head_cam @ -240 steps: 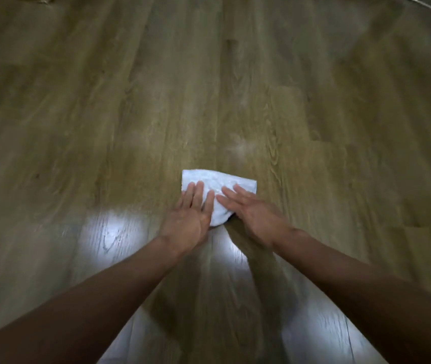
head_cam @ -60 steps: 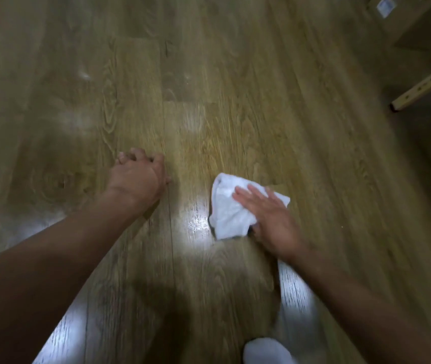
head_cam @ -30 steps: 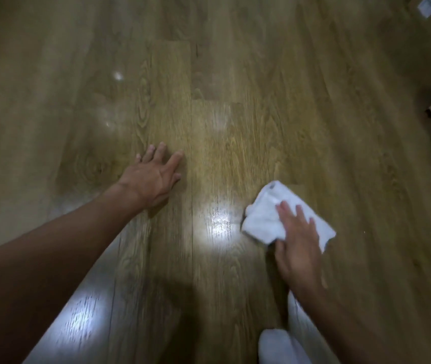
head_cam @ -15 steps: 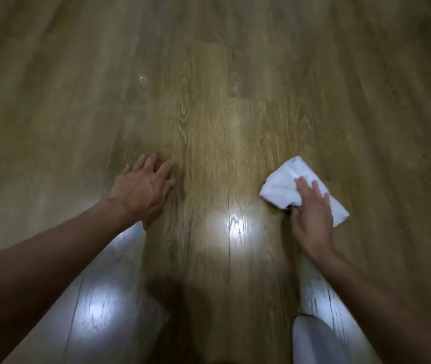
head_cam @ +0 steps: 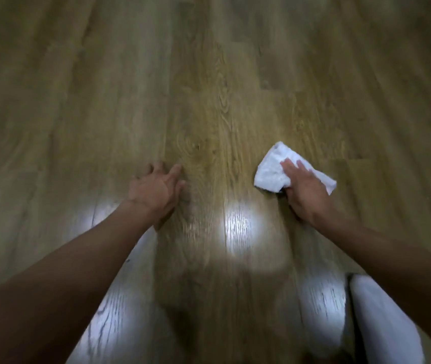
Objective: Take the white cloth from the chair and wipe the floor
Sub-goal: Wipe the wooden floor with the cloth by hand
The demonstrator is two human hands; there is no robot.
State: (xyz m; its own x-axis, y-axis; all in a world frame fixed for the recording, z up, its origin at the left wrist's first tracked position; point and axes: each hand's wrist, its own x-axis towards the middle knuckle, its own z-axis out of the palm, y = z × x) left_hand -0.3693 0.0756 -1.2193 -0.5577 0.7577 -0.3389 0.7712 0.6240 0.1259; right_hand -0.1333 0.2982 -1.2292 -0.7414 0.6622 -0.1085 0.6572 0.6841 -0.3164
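A person leaned low over a glossy wooden floor (head_cam: 209,101). The right hand (head_cam: 305,190) pressed a crumpled white cloth (head_cam: 271,169) down on the boards, its fingers (head_cam: 289,164) straight on top rather than curled round it. The left hand (head_cam: 156,190) was braced on bare floor, well apart from the cloth, fingers loosely spread and holding nothing. With no real grip, the cloth might bunch up or slide out from under the palm. The braced hand could skid on the shiny boards.
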